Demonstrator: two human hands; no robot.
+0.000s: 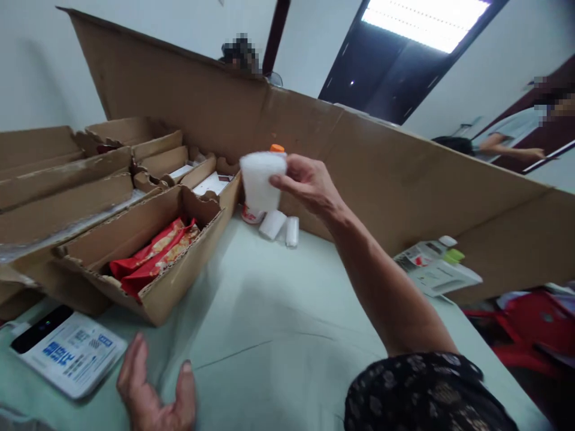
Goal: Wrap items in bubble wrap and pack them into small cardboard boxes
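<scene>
While the left hand [155, 392] is holding its fingers apart, the right hand [311, 184] is pinching a cloudy-white, downward-tapering, slightly blurred packet [259, 178].

Left: open brown corrugated-cardboard box [193, 272] with glossy red printed packets [155, 254] inside | Front left: flat white rectangular device [76, 353] with black strip and blue lettering, on the pale-green desk [251, 299] | Right: clear white-capped plastic bottle [417, 255] beside a pale green-capped jug [444, 278] | Behind: long brown cardboard partition [404, 185] | Right edge: red plastic chair [534, 317]
</scene>
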